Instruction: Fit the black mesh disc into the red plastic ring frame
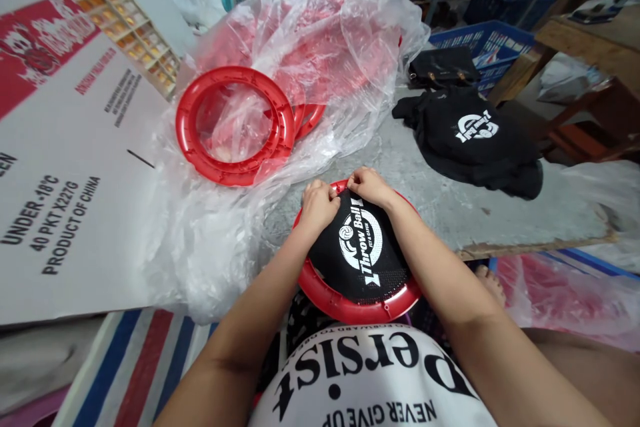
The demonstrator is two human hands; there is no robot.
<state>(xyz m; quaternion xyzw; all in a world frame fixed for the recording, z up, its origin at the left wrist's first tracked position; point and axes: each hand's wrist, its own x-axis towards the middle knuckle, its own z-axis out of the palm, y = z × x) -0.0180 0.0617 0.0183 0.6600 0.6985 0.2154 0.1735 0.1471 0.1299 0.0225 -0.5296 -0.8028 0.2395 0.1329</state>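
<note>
A red plastic ring rests at the table's front edge against my body. Black mesh fabric, printed in white with "Throw Ball", spans the ring's middle. At the far rim, my left hand pinches the fabric's edge, its fingers closed against the ring. Just right of it, my right hand is also closed on the fabric at the rim, fingertips bent down. The fingertips partly hide the edge they grip. Near the front, a strip of the ring's inner side shows below the mesh.
More red rings lie on a clear plastic bag at the back left. A pile of black printed fabric pieces sits on the grey table to the right. A white carton stands at left; blue crates are behind.
</note>
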